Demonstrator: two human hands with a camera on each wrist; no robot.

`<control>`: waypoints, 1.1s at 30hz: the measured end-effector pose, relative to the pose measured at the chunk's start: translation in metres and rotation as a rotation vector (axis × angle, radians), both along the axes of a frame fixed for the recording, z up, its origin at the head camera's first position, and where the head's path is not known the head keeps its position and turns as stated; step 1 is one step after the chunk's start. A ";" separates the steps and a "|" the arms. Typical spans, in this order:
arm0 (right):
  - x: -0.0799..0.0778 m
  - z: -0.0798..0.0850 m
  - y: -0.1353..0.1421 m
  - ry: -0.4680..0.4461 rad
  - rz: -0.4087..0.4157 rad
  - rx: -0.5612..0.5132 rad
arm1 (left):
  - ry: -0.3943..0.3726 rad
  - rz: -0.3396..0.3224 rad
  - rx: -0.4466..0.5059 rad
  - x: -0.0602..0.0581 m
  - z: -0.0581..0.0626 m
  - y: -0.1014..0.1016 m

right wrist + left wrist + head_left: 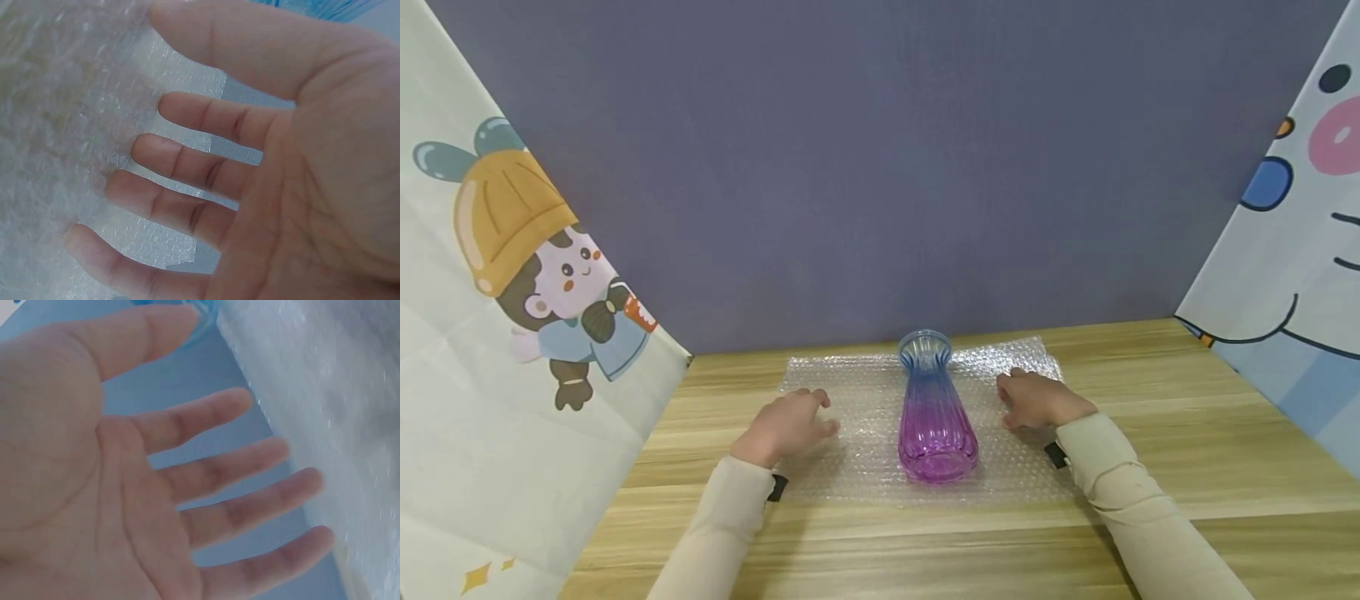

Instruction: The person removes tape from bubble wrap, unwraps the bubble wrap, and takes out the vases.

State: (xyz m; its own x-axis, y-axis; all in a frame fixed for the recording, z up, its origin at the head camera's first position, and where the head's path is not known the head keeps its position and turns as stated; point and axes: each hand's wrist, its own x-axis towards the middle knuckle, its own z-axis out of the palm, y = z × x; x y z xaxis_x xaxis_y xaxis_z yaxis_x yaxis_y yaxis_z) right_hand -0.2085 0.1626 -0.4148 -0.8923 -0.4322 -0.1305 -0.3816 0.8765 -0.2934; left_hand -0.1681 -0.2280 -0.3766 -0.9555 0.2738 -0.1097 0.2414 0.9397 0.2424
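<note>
A ribbed glass vase [936,417], blue at the neck and fading to purple at the base, lies on its side with its mouth away from me. Under it spreads a sheet of clear bubble wrap [865,417]. To the left of the vase my left hand [786,425] is over the wrap's left part, fingers apart and holding nothing. On the other side, my right hand [1037,400] is over or on the wrap's right part, its fingers loosely extended. Both wrist views show spread fingers beside bubble wrap [331,419]; contact with it I cannot tell.
The wood-grain tabletop [962,550] runs around the wrap. A grey-blue panel [880,167] stands along the back edge. Cartoon-printed sheets hang at the left [460,417] and right [1322,292].
</note>
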 end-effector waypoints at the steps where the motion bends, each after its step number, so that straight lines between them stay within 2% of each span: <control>1: 0.000 0.000 0.000 -0.001 0.000 -0.001 | 0.021 -0.004 0.001 0.000 -0.002 0.003; 7: 0.000 0.000 0.000 0.001 0.003 0.007 | 0.103 -0.012 0.028 -0.002 -0.012 0.019; 15: -0.001 0.000 0.001 0.001 -0.001 0.003 | 0.092 0.037 0.062 -0.009 -0.010 0.034; 21: 0.000 0.000 0.001 0.000 -0.001 0.004 | 0.027 0.063 0.085 -0.015 -0.006 0.042; 26: -0.001 -0.001 0.000 0.003 0.000 0.006 | -0.058 0.093 0.117 -0.020 -0.008 0.047; 29: -0.001 -0.001 0.000 0.005 0.002 0.011 | -0.102 0.114 0.105 -0.020 -0.012 0.049; 33: -0.001 -0.001 0.001 0.006 0.003 0.016 | -0.122 0.109 0.056 -0.020 -0.018 0.050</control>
